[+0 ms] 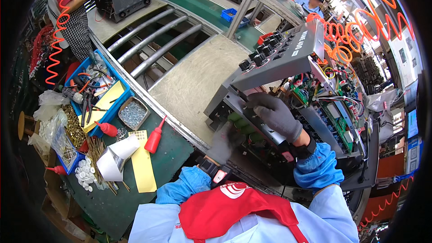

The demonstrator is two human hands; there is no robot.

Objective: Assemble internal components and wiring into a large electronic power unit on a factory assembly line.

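A grey metal machine with black knobs on its panel stands on the right, its side off so that green circuit boards and wiring show. My right hand, in a grey glove, is at the lower front frame of this machine. Its fingers are bent against the metal, and whatever they pinch is hidden. Lower down, my left hand, also gloved, reaches beside the green cylindrical parts inside the front opening. Motion blurs its fingers.
On the left, a green bench carries a blue bin of tools, a tray of small screws, a red squeeze bottle and yellow card. Metal rollers lie beyond. Orange coiled hoses hang at right. Two people work farther off.
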